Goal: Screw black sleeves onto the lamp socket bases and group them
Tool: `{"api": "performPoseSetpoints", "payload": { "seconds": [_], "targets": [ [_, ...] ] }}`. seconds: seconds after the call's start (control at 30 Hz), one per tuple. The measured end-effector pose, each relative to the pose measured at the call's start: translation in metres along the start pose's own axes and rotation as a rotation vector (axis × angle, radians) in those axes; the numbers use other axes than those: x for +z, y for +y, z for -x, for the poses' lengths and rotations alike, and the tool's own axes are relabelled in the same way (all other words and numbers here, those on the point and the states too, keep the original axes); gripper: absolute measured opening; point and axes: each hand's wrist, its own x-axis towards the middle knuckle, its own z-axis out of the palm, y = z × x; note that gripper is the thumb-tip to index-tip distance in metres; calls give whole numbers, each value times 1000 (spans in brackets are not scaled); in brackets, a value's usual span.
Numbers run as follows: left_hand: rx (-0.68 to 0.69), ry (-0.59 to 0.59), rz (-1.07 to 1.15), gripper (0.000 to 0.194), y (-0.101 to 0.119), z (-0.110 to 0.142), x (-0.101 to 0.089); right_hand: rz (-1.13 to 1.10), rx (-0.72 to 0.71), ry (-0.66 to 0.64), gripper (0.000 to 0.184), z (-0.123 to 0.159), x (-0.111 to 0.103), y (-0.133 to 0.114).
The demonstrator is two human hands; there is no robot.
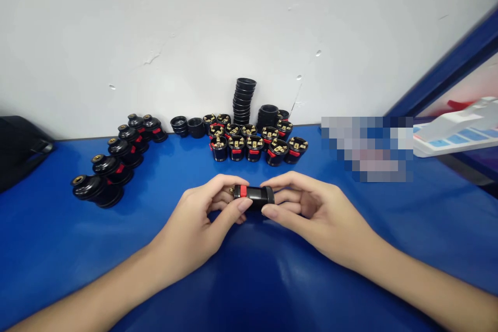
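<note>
Both hands meet over the middle of the blue table (78, 249), holding one black lamp socket (254, 196) on its side between them. My left hand (202, 218) pinches the end with the red switch tab and brass contacts. My right hand (311, 207) grips the black ring end with thumb and fingers. The socket hovers just above the table top.
A row of assembled black sockets (112, 163) lies at the left. Near the white wall stands a cluster of socket cores with brass parts (257, 142), a tall stack of black rings (243, 101) and more rings (187, 125). A black bag (19, 148) sits far left, a white device (455, 129) far right.
</note>
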Motion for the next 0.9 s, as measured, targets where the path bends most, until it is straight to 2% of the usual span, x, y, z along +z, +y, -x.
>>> {"api": "performPoseSetpoints", "payload": {
  "seconds": [0.07, 0.13, 0.23, 0.43, 0.57, 0.67, 0.77, 0.83, 0.9],
  "targets": [
    [-25, -11, -8, 22, 2, 0, 1, -12, -61, -1, 31, 1, 1, 1],
    [-60, -23, 26, 24, 4, 0, 2, 12, -185, 14, 29, 2, 1, 3],
    [-144, -42, 142, 36, 6, -2, 3, 106, -362, 21, 30, 3, 1, 4],
    [-378, -97, 391, 61, 13, -6, 4, 290, -513, 36, 32, 5, -2, 5],
    [-421, -92, 440, 65, 13, -8, 4, 271, -503, 13, 34, 7, -1, 4],
    [-340, -10, 431, 57, 10, -9, 4, 180, -429, -7, 37, 6, 1, 2],
    [-223, 57, 380, 46, 7, -8, 6, 118, -328, 14, 31, 3, 2, 3],
    [-181, 74, 347, 43, 5, -7, 6, 123, -269, 36, 26, 0, 2, 4],
    [-173, 71, 327, 42, 5, -7, 6, 124, -269, 48, 25, -1, 2, 5]
  ]
}}
